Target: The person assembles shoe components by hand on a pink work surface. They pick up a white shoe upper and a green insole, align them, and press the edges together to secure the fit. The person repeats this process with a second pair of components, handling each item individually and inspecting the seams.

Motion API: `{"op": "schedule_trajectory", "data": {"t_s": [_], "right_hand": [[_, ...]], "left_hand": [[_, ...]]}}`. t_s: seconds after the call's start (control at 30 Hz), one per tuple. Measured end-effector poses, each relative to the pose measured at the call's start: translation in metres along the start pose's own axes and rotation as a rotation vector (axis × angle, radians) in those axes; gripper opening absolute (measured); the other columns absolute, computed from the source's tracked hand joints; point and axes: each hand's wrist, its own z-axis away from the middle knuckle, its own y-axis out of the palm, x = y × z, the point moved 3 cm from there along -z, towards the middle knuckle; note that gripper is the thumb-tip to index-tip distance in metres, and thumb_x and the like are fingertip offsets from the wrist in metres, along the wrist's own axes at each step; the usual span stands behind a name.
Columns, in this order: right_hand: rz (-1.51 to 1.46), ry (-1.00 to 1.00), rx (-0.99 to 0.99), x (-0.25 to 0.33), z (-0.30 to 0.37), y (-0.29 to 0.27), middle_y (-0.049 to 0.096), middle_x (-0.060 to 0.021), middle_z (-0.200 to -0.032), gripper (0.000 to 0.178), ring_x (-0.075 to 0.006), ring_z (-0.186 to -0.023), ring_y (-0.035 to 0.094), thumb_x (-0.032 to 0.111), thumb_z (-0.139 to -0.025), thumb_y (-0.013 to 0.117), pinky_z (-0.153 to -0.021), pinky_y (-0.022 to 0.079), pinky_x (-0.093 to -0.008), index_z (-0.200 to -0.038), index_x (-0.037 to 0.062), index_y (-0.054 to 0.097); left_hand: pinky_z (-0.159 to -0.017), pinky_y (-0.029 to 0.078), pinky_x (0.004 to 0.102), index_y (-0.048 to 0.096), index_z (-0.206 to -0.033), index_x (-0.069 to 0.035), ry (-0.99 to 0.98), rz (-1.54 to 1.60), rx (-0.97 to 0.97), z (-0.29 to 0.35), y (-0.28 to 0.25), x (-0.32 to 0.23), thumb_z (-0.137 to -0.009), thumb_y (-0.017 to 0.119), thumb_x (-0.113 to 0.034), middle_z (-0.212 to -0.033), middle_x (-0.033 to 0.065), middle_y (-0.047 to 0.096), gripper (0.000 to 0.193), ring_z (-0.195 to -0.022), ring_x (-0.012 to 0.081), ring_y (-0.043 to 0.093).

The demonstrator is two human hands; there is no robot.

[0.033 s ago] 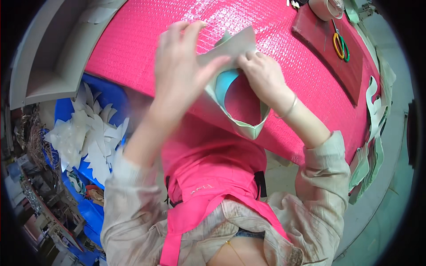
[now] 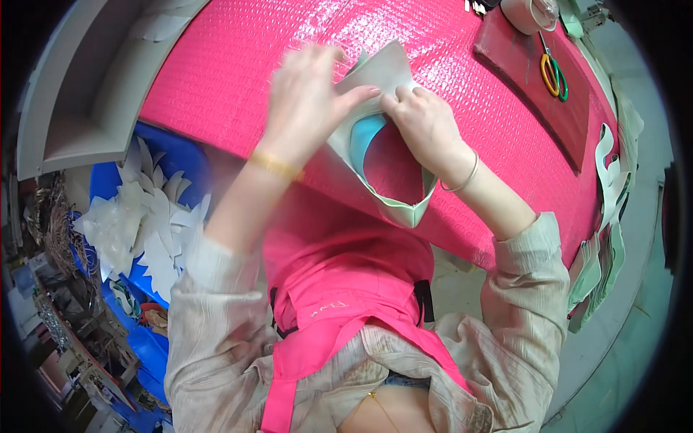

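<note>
A pale grey-green shoe upper with a light blue lining lies over the near edge of the pink-covered table. Its rounded opening faces up and its narrow end points toward me. My right hand, fingers curled, grips the upper along the far right rim of the opening. Over the upper's left side is my left hand, slightly blurred, its fingers raised and apart from the thumb. That thumb stretches across the upper, its tip close to my right fingers. My left hand hides part of the upper.
At the right, scissors with yellow and green handles lie on a dark red board, near a white cup-like container. Pale strips hang over the right edge. At left stand a grey open box and a blue bin of white scraps.
My left hand has shifted a little to the right, toward my right hand. The shoe upper's far tip has moved slightly left, while my right hand keeps its grip.
</note>
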Motion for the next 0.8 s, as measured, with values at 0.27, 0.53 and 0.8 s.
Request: {"op": "schedule_trajectory", "data": {"t_s": [0.27, 0.53, 0.8], "right_hand": [[-0.316, -0.102, -0.185, -0.018, 0.072, -0.049, 0.052, -0.0075, -0.077, 0.022, -0.0227, -0.068, 0.058, 0.006, -0.060, 0.061, -0.054, 0.047, -0.0315, -0.080, 0.0072, 0.051], [-0.932, 0.070, -0.546, -0.038, 0.085, -0.044, 0.062, -0.0134, -0.082, 0.011, -0.0213, -0.075, 0.063, -0.006, -0.070, 0.061, -0.066, 0.052, -0.0305, -0.080, -0.0007, 0.058], [-1.189, 0.560, -0.149, -0.061, 0.087, -0.018, 0.059, -0.0047, -0.078, 0.016, -0.0107, -0.070, 0.057, 0.000, -0.076, 0.051, -0.065, 0.046, -0.0257, -0.091, -0.0016, 0.057]], "left_hand": [[-0.051, 0.045, 0.0337, 0.057, -0.081, -0.002, 0.132, -0.092, -0.099, -0.028, 0.000, -0.028, -0.073, 0.068, -0.021, -0.063, 0.0152, 0.059, 0.023, -0.059, 0.0241, 0.062], [-0.045, 0.039, 0.0169, 0.052, -0.086, -0.001, -0.163, 0.750, 0.230, -0.036, -0.006, -0.016, -0.084, 0.059, -0.008, -0.067, 0.0050, 0.062, 0.009, -0.055, 0.0067, 0.054], [-0.054, 0.041, 0.0295, 0.061, -0.079, -0.002, 0.435, -0.123, -0.285, -0.035, 0.002, -0.047, -0.078, 0.065, -0.031, -0.065, 0.0063, 0.058, 0.029, -0.064, 0.0175, 0.057]]}}
